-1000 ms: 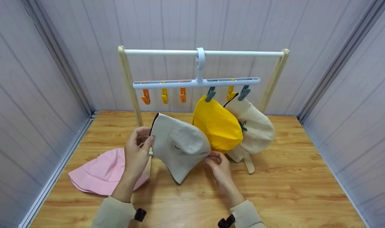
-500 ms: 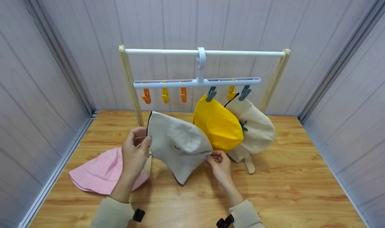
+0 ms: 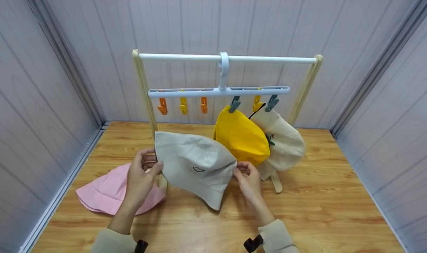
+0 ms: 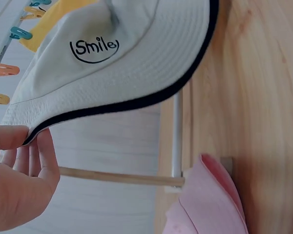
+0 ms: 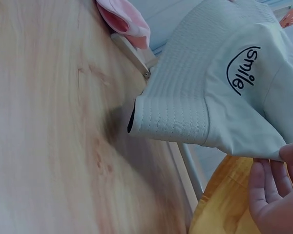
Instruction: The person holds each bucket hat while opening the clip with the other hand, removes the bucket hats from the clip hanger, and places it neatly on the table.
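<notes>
Head view: your left hand [image 3: 140, 177] pinches the Smile hat [image 3: 196, 161] by its brim [image 4: 112, 87], your right hand [image 3: 249, 179] by its crown [image 5: 234, 122], above the surface [image 3: 311, 211]; likely light and floppy, it should hold best by the brim.

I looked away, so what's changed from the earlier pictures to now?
The left hand moved left and slightly down in the head view, the right hand slightly right. The grey hat is spread wider, and more of its dark print shows. Both hands still hold it; nothing was let go. The pink hat, yellow hat and cream hat stayed put.
</notes>
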Tool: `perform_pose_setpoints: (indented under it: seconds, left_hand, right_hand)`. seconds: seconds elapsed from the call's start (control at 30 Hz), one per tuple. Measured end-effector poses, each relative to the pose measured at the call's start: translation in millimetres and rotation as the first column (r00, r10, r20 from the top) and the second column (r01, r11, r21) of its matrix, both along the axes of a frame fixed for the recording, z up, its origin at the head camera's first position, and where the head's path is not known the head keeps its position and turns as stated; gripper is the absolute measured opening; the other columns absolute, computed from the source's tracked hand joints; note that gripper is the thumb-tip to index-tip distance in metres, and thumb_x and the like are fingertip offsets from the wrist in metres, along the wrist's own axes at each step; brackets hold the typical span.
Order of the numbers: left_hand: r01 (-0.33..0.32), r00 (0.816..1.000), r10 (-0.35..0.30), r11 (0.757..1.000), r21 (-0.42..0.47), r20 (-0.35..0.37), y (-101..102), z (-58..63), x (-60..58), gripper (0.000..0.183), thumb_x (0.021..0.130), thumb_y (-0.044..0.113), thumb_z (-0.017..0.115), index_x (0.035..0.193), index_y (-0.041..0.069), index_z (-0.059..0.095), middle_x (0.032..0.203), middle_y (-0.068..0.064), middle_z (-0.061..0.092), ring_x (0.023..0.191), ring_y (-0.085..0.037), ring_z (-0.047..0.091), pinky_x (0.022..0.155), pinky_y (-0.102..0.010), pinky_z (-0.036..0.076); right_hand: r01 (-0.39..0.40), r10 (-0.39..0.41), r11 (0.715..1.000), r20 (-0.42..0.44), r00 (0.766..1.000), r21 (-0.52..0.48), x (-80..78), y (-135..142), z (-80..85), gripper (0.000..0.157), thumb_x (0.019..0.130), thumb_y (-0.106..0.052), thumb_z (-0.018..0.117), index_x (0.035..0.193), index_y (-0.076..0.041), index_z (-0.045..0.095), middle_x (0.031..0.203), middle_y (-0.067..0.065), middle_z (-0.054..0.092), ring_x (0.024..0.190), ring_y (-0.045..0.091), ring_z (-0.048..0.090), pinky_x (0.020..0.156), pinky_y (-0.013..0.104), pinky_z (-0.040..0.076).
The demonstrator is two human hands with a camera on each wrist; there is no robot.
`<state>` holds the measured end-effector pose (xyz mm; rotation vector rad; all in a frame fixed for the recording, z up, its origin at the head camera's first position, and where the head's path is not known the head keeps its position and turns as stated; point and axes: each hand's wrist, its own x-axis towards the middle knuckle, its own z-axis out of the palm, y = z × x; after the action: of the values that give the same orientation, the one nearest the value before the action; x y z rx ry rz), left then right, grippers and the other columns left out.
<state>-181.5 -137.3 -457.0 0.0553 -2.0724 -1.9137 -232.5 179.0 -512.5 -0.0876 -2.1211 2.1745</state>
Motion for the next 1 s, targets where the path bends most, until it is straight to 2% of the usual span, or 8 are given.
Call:
perform_pose_setpoints:
  seconds: [0.23, 0.47, 0.73, 0.9, 1.0]
  left_hand:
    - [0.015, 0.997, -0.014, 1.0, -0.013, 0.078, -15, -8.8, 8.1, 0.039, 0.102, -0.003, 0.066, 0.137, 0.003, 0.05, 0.12, -0.02, 0.062, 0.099, -0.02, 0.07, 0.083, -0.029, 0.063]
    - [0.044, 0.984, -0.046, 0.999, 0.018, 0.173, -27, -15.4, 13.0, 0.033, 0.105, 0.002, 0.063, 0.133, 0.002, 0.045, 0.111, -0.016, 0.06, 0.091, -0.019, 0.072, 0.083, -0.034, 0.064]
    - [0.08, 0.942, -0.079, 0.997, 0.009, 0.325, -40, -25.6, 18.6, 0.035, 0.105, 0.01, 0.065, 0.127, 0.002, 0.04, 0.114, -0.015, 0.052, 0.088, -0.021, 0.07, 0.082, -0.034, 0.064]
    - [0.087, 0.92, -0.087, 0.996, 0.016, 0.382, -46, -31.5, 21.1, 0.035, 0.105, 0.011, 0.063, 0.127, 0.001, 0.038, 0.116, -0.017, 0.049, 0.09, -0.022, 0.068, 0.083, -0.033, 0.064]
    - [0.089, 0.91, -0.093, 0.996, 0.028, 0.405, -50, -33.7, 22.2, 0.036, 0.105, 0.01, 0.064, 0.127, 0.001, 0.036, 0.115, -0.016, 0.049, 0.089, -0.02, 0.067, 0.082, -0.033, 0.064]
  right_hand:
    - [-0.047, 0.049, 0.998, -0.039, 0.998, 0.042, -2.2, -3, 5.6, 0.022, 0.098, -0.001, 0.071, 0.117, 0.007, 0.067, 0.105, 0.015, 0.067, 0.09, 0.026, 0.068, 0.074, 0.023, 0.058]
    - [-0.099, 0.101, 0.992, -0.026, 0.995, 0.08, -2.8, -9, 13.7, 0.023, 0.1, -0.005, 0.071, 0.12, 0.005, 0.067, 0.111, 0.016, 0.068, 0.092, 0.022, 0.068, 0.077, 0.024, 0.06]
    - [-0.13, 0.143, 0.969, -0.045, 0.989, 0.21, -10.3, -16, 17.8, 0.022, 0.101, -0.009, 0.071, 0.121, 0.002, 0.071, 0.111, 0.016, 0.07, 0.095, 0.023, 0.066, 0.081, 0.029, 0.059]
    - [-0.144, 0.165, 0.947, -0.053, 0.985, 0.287, -17.1, -22, 16.8, 0.019, 0.101, -0.009, 0.071, 0.117, 0.0, 0.073, 0.108, 0.013, 0.072, 0.095, 0.021, 0.066, 0.079, 0.024, 0.054]
    - [-0.155, 0.182, 0.934, -0.057, 0.982, 0.321, -20.9, -26, 17.7, 0.018, 0.1, -0.009, 0.071, 0.116, -0.001, 0.074, 0.107, 0.012, 0.073, 0.095, 0.021, 0.067, 0.079, 0.027, 0.055]
